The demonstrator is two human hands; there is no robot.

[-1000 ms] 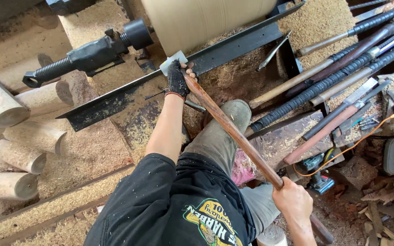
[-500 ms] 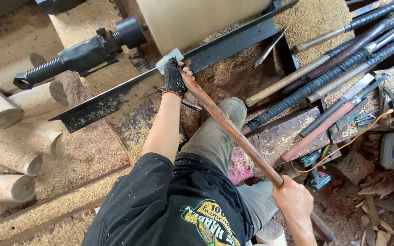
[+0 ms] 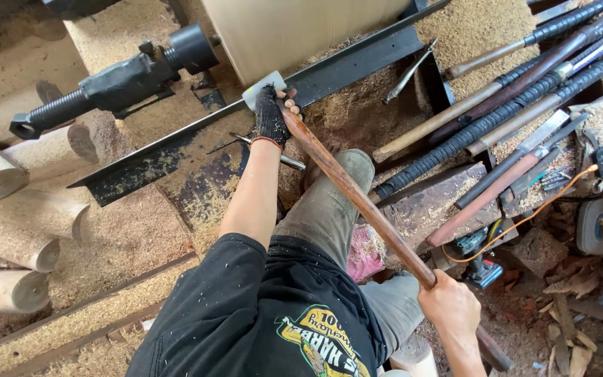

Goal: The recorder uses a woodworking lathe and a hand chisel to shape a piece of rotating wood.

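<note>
wooden tool handle point(image 3: 357, 199) is clenched by both hands, gloved left hand point(image 3: 271, 117) near the tip, right hand point(image 3: 449, 304) low.

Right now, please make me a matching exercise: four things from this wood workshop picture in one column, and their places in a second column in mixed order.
Things:
1. left hand
2. right hand
3. black tailstock
4. cut logs

Places:
A. far left, on the sawdust
B. at the rear end of the long wooden tool handle
C. upper left, above the black tool rest
D. gloved, at the front end of the handle, on the rest

Pairs: 1-D, 2-B, 3-C, 4-A
</note>
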